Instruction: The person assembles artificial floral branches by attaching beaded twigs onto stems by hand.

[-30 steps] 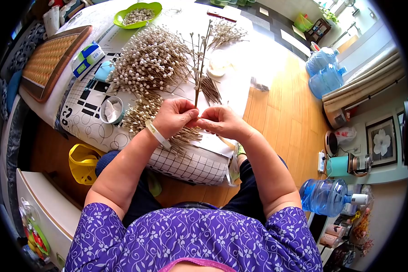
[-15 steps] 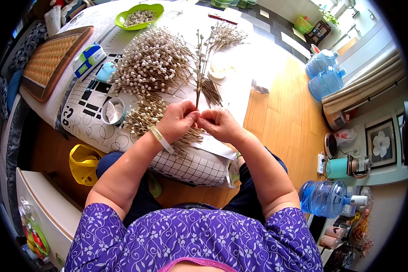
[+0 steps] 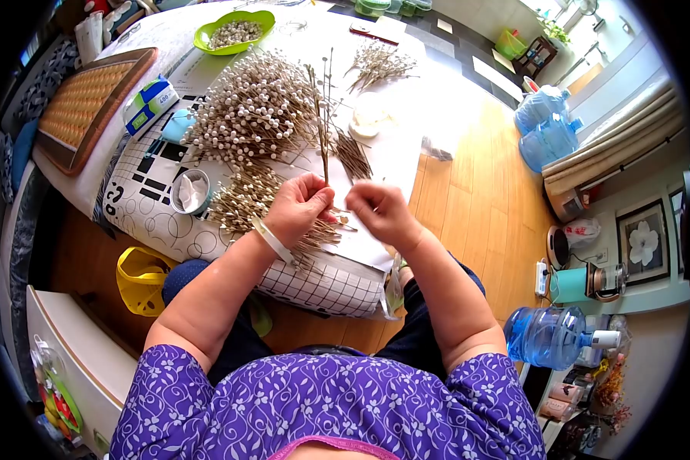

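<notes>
My left hand [image 3: 300, 205] pinches the lower end of a thin dark stem bundle [image 3: 324, 123], which stands upright from the fingertips. Just to the right, apart from it, my right hand [image 3: 379, 208] has its fingers curled together; anything between them is too small to make out. A large heap of white-beaded stems [image 3: 245, 103] lies behind my left hand. Closer to me, a smaller pile of pale-tipped stems [image 3: 245, 199] is partly covered by that hand. Short brown sticks [image 3: 353, 157] lie beyond my right hand, near a whitish round roll [image 3: 366, 123].
A green bowl of beads [image 3: 234, 32] is at the back, and a small cup with white tissue [image 3: 190, 191] at the left. Further off lie a tissue pack [image 3: 151, 106] and more beaded sprigs [image 3: 379, 63]. A yellow basket [image 3: 140, 281] stands below the table's left edge.
My hands, close together before, are now apart: the right has moved right and its fingers have curled in. The stem bundle has shifted slightly left with my left hand.
</notes>
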Motion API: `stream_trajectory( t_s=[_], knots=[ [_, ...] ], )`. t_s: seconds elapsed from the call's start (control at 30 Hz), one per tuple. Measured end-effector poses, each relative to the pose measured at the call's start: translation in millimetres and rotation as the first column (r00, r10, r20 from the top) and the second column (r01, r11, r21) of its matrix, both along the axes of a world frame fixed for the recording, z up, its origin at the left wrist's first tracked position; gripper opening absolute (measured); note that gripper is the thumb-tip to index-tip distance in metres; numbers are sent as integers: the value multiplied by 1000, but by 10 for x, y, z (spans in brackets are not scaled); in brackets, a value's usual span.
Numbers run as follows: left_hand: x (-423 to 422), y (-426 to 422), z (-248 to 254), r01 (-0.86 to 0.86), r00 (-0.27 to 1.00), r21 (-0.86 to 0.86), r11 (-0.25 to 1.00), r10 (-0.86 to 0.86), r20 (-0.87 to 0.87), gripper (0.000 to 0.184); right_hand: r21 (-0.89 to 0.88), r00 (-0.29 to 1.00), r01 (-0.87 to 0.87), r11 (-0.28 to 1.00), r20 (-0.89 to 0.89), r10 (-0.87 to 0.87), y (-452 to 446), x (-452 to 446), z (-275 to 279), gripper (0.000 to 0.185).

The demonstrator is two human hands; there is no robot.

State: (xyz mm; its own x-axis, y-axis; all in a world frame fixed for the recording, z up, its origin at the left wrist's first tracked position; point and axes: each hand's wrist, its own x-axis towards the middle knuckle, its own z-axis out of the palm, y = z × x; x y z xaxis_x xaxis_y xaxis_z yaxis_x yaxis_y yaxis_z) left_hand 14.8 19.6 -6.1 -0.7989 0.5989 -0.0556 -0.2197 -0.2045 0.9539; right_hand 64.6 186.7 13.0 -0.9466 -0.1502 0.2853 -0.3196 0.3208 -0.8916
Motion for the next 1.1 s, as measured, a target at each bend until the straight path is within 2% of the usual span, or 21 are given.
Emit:
stream_trajectory(
  t_s=[0.03,0.07,0.2,0.27,0.33,0.37,0.43,0.53,0.6,0.63,0.67,0.73,0.77,0.8,0.83,0.87,0.9,0.93,0.97,1.03,1.1],
  knots=[
    [-7,-17,9,20,1000,-9,1000,-20,-8,6,-197,1000,17,980,-16,-20,17,-68,1,13],
    [10,-12,15,21,1000,-4,1000,-21,-6,6,-225,966,107,969,256,-48,123,-69,52,15],
    [44,-11,6,66,998,-14,998,-66,24,8,-194,950,33,980,310,30,67,-170,-16,14],
    [51,-1,10,105,990,-39,994,-109,-90,9,-227,956,28,974,290,40,28,-207,-65,13],
    [36,-12,12,105,993,-43,994,-108,-56,11,-302,974,11,953,219,58,-1,-242,-89,15],
    [42,-19,40,108,994,-55,993,-109,-29,13,-331,963,18,944,259,73,-10,-236,-80,14],
    [53,-40,116,140,989,-58,988,-137,62,16,-262,958,-27,965,270,100,6,-264,-76,12],
    [7,-77,112,134,988,-80,988,-127,86,15,-246,957,-51,968,264,117,-21,-276,-20,15],
    [-28,-71,114,109,990,-39,993,-105,96,14,-202,936,-59,978,330,125,46,-323,12,15],
    [-50,-76,116,92,994,-40,995,-89,68,12,-189,912,42,981,408,40,62,-313,163,17],
    [-52,-85,106,74,996,-39,996,-73,45,11,-238,948,120,964,316,-40,183,-401,27,17],
    [-80,-81,104,12,999,11,1000,-13,41,11,-38,895,436,899,123,-429,543,-630,-88,15],
    [-96,-94,124,-20,1000,15,1000,20,-14,11,-36,821,560,827,160,-549,768,-789,-169,14],
    [-110,-117,143,-53,996,16,998,54,-70,11,179,752,636,750,71,-655,910,-882,-145,18],
    [-122,-130,156,-76,992,-2,997,75,-97,11,401,727,639,656,-36,-686,1005,-988,-145,21],
    [-132,-148,169,-82,992,-4,997,81,-95,11,564,715,592,576,-36,-699,1072,-1113,-168,21],
    [-147,-157,183,-115,987,-1,993,114,-115,11,644,722,557,524,-64,-689,1058,-1215,-166,21],
    [-164,-157,189,-149,979,5,989,149,-136,11,717,732,520,464,-94,-675,1035,-1309,-146,22],
    [-173,-156,172,-187,973,8,982,186,-135,12,719,738,514,468,-93,-668,1044,-1396,-173,22],
    [-202,-181,194,-203,969,7,979,202,-142,12,847,712,455,277,-158,-685,1046,-1580,-256,23],
    [-233,-203,168,-198,972,-1,980,196,-132,12,868,713,406,286,-105,-693,1082,-1694,-322,22]
  ],
)
